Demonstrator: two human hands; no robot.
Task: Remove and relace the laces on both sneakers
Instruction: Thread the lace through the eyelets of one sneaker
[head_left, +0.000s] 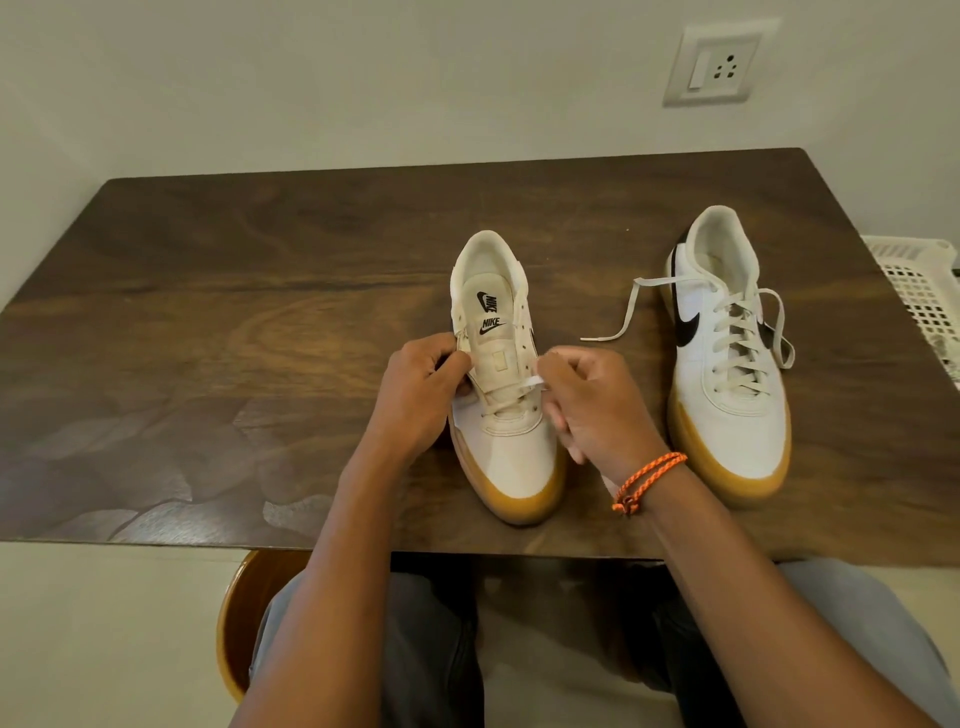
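Dark wood table is filling my view, two white sneakers sitting apart on it. My left hand is gripping the near sneaker at its eyelet edge, while my right hand is pinching its lace. Rightward, the other sneaker is sitting laced, ends loose.

You have soft, even indoor light here, bright enough, with no hard shadows; only faint ones sit under the sneakers. A pale sheen glares off the near-left tabletop. The wide lens bows the tabletop edges and tilts the wall socket. Your right hand looks slightly smeared at the fingers, possibly motion blur.
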